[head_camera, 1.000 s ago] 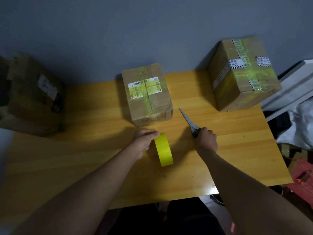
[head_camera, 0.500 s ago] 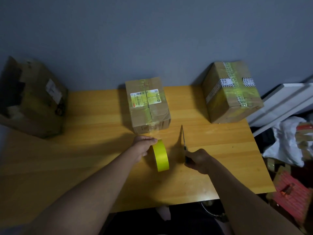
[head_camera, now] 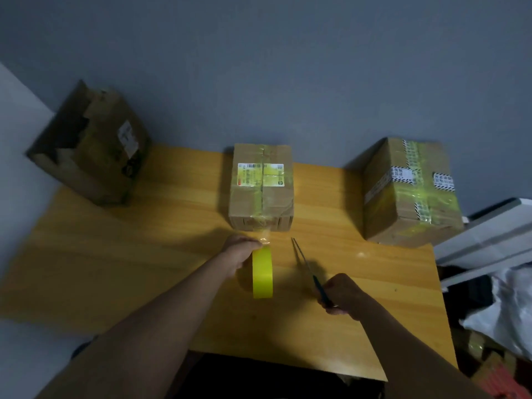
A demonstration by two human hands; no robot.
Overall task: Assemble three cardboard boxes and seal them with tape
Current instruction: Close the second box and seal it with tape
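Three cardboard boxes stand along the back of the wooden table [head_camera: 121,272]. The middle box [head_camera: 262,191] is closed, with clear tape over its top and front. A strip of tape [head_camera: 264,236] runs from its front face down to the yellow tape roll [head_camera: 262,272], which stands on edge. My left hand [head_camera: 240,253] grips the roll at its top. My right hand [head_camera: 344,295] grips the handles of scissors [head_camera: 305,264], blades pointing away toward the middle box. The right box [head_camera: 411,191] is taped shut. The left box [head_camera: 89,145] has open, ragged flaps.
A white panel [head_camera: 489,237] leans beside the table's right edge, with a white plastic bag [head_camera: 506,309] and red clutter below it. A grey wall stands right behind the boxes. Bare tabletop lies to the left of my left arm.
The view has tilted up, so everything sits lower in frame. My right hand drew the scissors back toward me and turned them to the right of the roll. The left hand stays on the roll.
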